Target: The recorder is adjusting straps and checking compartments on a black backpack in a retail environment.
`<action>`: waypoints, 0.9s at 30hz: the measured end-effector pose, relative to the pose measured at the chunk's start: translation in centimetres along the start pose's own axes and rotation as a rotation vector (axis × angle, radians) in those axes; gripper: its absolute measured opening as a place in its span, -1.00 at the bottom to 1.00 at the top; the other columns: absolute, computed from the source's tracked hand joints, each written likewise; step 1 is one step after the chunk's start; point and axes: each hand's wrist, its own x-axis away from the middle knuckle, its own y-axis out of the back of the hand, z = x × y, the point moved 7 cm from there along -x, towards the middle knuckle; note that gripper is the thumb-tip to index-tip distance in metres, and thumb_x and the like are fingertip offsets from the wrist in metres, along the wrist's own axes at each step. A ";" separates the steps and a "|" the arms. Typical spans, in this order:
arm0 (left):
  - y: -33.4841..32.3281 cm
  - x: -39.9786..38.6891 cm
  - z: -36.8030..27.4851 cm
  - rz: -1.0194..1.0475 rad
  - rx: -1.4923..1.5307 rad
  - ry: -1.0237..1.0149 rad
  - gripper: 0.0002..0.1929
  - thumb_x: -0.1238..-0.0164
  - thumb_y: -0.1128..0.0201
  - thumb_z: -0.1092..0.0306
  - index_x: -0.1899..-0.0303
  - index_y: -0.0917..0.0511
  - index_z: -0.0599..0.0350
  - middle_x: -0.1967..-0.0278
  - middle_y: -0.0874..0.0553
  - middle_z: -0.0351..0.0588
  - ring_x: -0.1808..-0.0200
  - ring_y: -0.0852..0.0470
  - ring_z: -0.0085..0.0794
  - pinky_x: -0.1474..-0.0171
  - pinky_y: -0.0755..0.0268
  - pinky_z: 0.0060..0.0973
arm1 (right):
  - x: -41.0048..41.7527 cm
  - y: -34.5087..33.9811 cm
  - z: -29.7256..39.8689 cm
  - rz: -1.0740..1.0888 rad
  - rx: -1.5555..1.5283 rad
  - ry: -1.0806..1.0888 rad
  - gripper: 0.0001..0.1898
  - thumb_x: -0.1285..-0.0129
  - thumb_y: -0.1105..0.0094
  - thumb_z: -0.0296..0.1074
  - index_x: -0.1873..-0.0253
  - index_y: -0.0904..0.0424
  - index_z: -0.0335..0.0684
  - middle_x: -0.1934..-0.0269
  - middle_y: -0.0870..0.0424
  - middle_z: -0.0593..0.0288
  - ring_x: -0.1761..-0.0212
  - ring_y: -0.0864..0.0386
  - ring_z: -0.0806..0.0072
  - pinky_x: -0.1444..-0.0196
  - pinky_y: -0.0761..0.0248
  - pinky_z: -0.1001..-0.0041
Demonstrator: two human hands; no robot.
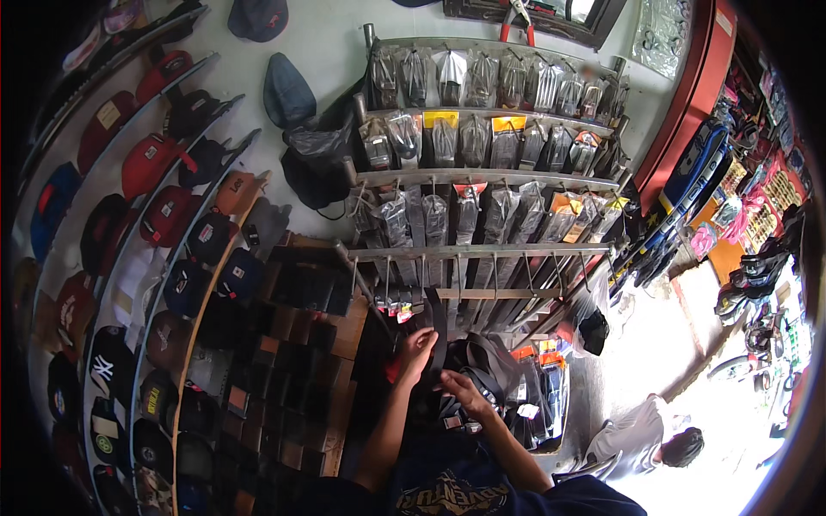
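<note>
My left hand (418, 351) grips a dark strap, which looks like a belt (440, 338), in front of my chest. The strap's upper end rises toward the lowest bar of the hanging rack (484, 250). Lower down, my right hand (466, 392) has its fingers bent beside the strap's lower part; shadow hides whether they pinch it. Coiled black belts (493, 361) lie just beyond my right hand. Bagged belts and accessories (545, 393) fill a box to the right of them.
Shelves of caps (173, 216) curve along the left. Wallets (284, 355) lie in rows on a display between them and my left arm. Packaged belts (474, 138) hang from the rack's hooks. A person in a light shirt (629, 429) sits at the lower right.
</note>
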 end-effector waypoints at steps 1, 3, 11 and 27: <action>-0.2 -0.2 -0.3 0.002 -0.002 0.031 -0.67 -0.34 -0.33 0.24 -0.02 -0.60 0.23 0.19 -0.68 -0.19 0.13 -0.60 -0.60 0.12 -0.43 -0.66 | 0.3 -0.2 0.0 0.001 0.001 0.003 -0.47 -0.40 -0.06 0.11 -0.16 -0.50 -0.27 0.07 -0.63 0.26 0.02 -0.57 0.53 -0.02 -0.40 0.46; -0.5 -0.4 -0.9 0.010 0.027 0.035 -0.66 -0.32 -0.34 0.23 -0.03 -0.59 0.22 0.21 -0.68 -0.20 0.18 -0.59 -0.61 0.16 -0.42 -0.64 | 0.7 -0.1 0.8 -0.087 0.055 0.068 -0.62 -0.41 -0.13 -0.06 -0.10 -0.54 -0.26 0.19 -0.65 0.31 0.15 -0.59 0.58 0.07 -0.39 0.55; 1.3 3.4 2.1 0.198 0.045 0.256 -0.59 -0.47 -0.07 -0.07 0.02 -0.60 0.09 0.28 -0.65 -0.27 0.30 -0.60 -0.64 0.16 -0.41 -0.66 | -0.9 -0.2 8.2 -0.136 -0.078 0.194 -0.77 -0.36 -0.22 -0.26 0.08 -0.59 -0.32 0.43 -0.61 0.36 0.40 -0.52 0.67 0.31 -0.31 0.64; 2.5 11.3 1.3 0.229 0.021 0.061 -0.79 -0.45 -0.17 0.32 0.03 -0.56 0.24 0.23 -0.72 -0.12 0.21 -0.70 -0.50 0.07 -0.52 -0.53 | -8.7 1.8 3.5 -0.231 -0.100 -0.005 -0.52 -0.37 -0.14 -0.08 -0.24 -0.43 -0.28 0.23 -0.61 0.30 0.32 -0.58 0.58 0.34 -0.43 0.59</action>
